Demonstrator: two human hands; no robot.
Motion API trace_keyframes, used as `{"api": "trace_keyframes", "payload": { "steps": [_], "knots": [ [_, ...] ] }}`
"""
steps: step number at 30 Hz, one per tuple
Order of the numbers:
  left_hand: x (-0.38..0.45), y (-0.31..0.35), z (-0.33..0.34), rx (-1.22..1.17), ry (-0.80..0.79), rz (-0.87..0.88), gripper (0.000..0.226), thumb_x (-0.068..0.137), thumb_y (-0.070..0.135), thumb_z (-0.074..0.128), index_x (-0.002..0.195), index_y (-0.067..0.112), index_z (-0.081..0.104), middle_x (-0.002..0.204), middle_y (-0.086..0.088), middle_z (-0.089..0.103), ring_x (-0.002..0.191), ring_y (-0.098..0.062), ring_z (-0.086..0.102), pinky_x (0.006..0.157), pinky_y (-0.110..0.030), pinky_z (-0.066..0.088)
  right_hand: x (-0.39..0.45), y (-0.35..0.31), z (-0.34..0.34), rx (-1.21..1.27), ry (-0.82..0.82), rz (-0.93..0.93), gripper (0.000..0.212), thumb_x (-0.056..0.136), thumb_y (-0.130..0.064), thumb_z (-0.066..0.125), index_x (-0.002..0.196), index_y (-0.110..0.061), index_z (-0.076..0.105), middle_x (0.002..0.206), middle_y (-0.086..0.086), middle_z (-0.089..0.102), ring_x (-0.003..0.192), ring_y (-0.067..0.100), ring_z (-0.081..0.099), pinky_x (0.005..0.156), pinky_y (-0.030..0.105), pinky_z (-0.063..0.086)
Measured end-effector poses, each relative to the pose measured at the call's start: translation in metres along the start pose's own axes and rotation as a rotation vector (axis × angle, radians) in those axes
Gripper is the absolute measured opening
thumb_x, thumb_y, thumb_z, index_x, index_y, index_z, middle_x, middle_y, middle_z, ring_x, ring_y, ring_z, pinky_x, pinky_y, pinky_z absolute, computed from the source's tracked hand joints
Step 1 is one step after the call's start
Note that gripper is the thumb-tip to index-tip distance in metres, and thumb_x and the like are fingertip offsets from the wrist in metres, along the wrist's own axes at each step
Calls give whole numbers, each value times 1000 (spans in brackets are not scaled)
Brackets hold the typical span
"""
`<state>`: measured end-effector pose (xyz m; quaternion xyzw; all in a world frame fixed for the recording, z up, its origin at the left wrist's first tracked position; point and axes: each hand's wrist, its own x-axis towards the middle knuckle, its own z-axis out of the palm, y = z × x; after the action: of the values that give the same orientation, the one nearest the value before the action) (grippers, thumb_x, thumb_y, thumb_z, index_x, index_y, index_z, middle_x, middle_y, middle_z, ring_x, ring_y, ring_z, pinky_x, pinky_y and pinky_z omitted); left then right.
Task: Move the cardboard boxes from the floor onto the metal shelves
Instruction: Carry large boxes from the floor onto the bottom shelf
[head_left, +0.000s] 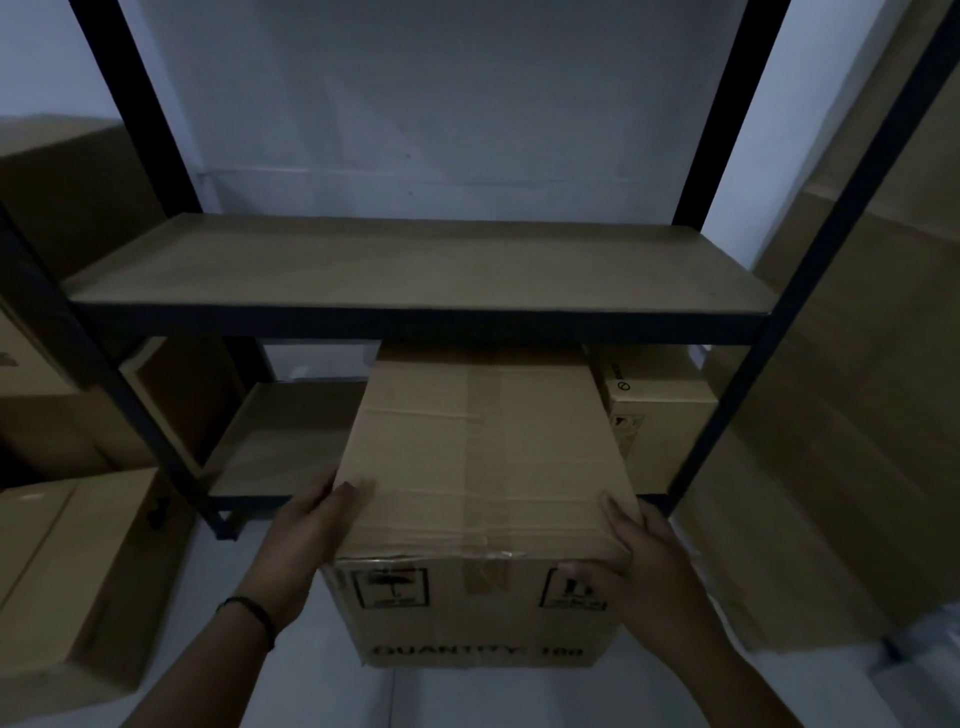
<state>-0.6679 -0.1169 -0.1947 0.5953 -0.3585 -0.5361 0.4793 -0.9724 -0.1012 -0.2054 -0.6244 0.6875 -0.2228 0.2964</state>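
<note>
A tall black metal shelf rack (415, 317) with flat brown boards stands against a pale wall. Its upper board has nothing on it. Big brown cardboard boxes on the floor (78, 582) sit at the left, waiting for their turn, and more stand at the right.

A large taped brown cardboard box (483, 467) is halfway onto the lower board. Its far end is under the upper board, and its near end sticks out toward the person. It looks like it is being pushed in. A smaller brown cardboard box (660, 410) already sits on that board, just beside it on the right, so the big one goes in next to it.

The left hand (311, 535) grips the box's near left corner. The right hand (634, 566) grips the near right corner, thumb on the front. Holding both corners keeps the box straight.

A thin dark wristband (249, 613) is on the left wrist.
</note>
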Motion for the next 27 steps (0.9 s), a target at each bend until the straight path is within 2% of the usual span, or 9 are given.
{"api": "trace_keyframes", "payload": {
  "steps": [4,7,9,12,15,17,19,23,27],
  "knots": [
    [-16,-13,6,316,89,201,60,82,38,68,130,43,32,111,22,49,102,-11,49,88,-30,45,8,-7,5,-21,81,24,88,80,-51,71,151,-23,29,155,1,23,138,19,31,106,27,34],
    [-14,-24,10,457,156,358,64,74,41,73,126,42,36,110,30,48,104,-7,51,88,-27,46,12,-8,10,-89,162,64,88,78,-59,68,151,-27,30,146,7,37,132,23,39,98,31,41],
    [-12,-28,17,491,217,418,63,76,35,75,129,36,39,112,23,48,104,-7,50,85,-23,43,12,-2,11,-127,189,71,82,82,-58,64,150,-25,31,140,13,45,126,27,45,92,31,43],
    [-4,-28,22,448,291,371,69,74,38,77,133,26,43,113,11,53,100,-9,54,78,-22,47,6,8,13,-61,259,-25,58,92,-35,61,144,-18,42,116,16,63,103,28,58,74,27,41],
    [8,-29,22,494,311,326,78,74,45,74,139,16,43,127,-3,54,110,-19,54,88,-35,51,10,13,13,-51,331,-96,42,94,-17,61,135,-9,54,98,19,70,86,28,63,65,24,33],
    [14,-27,24,506,283,344,78,77,46,72,141,14,42,126,1,54,110,-16,52,90,-35,50,22,13,10,-23,360,-119,37,93,-11,62,129,-4,58,90,19,70,76,23,60,61,23,32],
    [21,-25,27,508,238,351,74,81,42,69,143,15,40,125,6,54,109,-14,54,91,-32,49,38,14,4,-14,367,-136,35,92,-8,62,126,-1,60,92,18,72,75,20,60,60,23,36],
    [40,-22,28,552,202,338,72,86,39,66,146,14,37,145,-4,45,127,-20,47,106,-36,41,61,12,-10,47,349,-107,38,94,-12,61,130,-3,56,107,16,71,85,14,59,65,16,36],
    [54,-13,36,522,236,364,67,86,31,68,143,11,41,139,-2,47,115,-9,44,95,-26,40,77,15,-16,123,321,-67,41,95,-14,59,135,-7,52,114,11,69,87,11,60,60,1,38]
  ]
}}
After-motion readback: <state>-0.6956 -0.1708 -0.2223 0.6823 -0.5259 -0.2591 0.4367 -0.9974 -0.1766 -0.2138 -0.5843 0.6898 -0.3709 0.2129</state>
